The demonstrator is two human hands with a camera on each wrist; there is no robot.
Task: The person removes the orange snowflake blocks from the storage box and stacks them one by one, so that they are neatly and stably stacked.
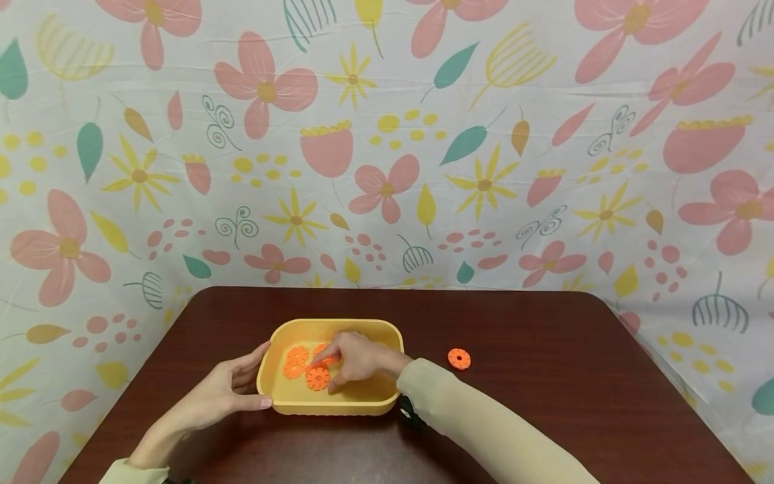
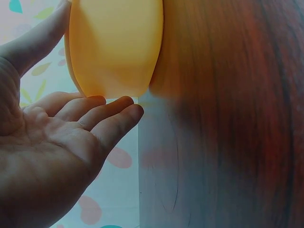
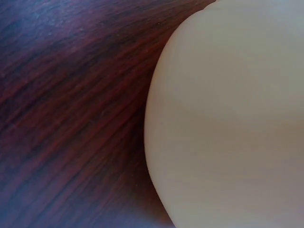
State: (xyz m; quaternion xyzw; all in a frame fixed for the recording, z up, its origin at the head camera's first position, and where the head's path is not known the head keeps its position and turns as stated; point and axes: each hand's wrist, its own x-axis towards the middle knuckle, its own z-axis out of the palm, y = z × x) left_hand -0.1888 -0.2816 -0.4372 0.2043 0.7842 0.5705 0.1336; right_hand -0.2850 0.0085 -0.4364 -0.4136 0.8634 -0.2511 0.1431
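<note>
A yellow plastic tub (image 1: 338, 407) stands on the dark wooden table. At its left end my left hand (image 1: 226, 390) holds it, thumb at the near corner and fingers along the far side. In the left wrist view, the fingertips (image 2: 135, 112) of this hand rest against the tub's end (image 2: 116, 57). My right hand (image 1: 361, 356) reaches down inside the tub, thumb and forefinger spread apart over several orange notched discs. One orange disc (image 1: 318, 378) lies close by the thumb; another disc (image 1: 297, 355) lies farther left. The right fingers partly hide the discs beneath them.
A single orange notched disc (image 1: 459, 359) lies on the table (image 1: 514, 403) to the right of the tub. Behind the table hangs a flowered cloth (image 1: 387, 134). A pale curved surface (image 3: 228, 118) fills much of the right wrist view.
</note>
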